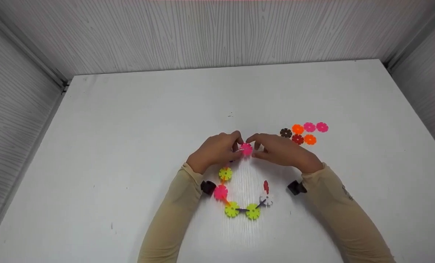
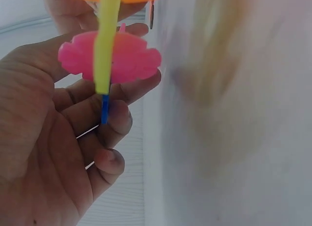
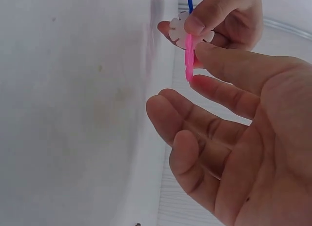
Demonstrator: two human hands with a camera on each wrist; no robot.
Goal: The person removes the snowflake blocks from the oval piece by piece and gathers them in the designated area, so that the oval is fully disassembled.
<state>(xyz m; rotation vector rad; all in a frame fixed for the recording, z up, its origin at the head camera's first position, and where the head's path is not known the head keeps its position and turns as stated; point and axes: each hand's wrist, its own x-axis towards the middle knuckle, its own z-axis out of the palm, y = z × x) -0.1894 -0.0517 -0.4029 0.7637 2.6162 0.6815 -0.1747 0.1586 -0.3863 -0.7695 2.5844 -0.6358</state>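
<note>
My left hand (image 1: 219,149) pinches a white notched disc (image 3: 176,30) between thumb and fingers, largely hidden in the head view. A pink notched disc (image 1: 246,149) is joined to it and stands crosswise, edge-on in the right wrist view. Thumb and index finger of my right hand (image 1: 281,149) grip this pink disc at its edge; the other fingers are loosely bent. From the left hand a curved chain of linked discs runs toward me, with yellow (image 1: 225,174), another pink (image 1: 220,192) and white (image 1: 267,199) pieces, ending at a red disc (image 1: 266,187).
Loose discs lie beyond my right hand: a brown one (image 1: 286,133), a dark red one (image 1: 297,139), orange ones (image 1: 310,139) and pink ones (image 1: 322,127). The white table (image 1: 148,109) meets a grey wood-grain panel (image 1: 217,36) at the back.
</note>
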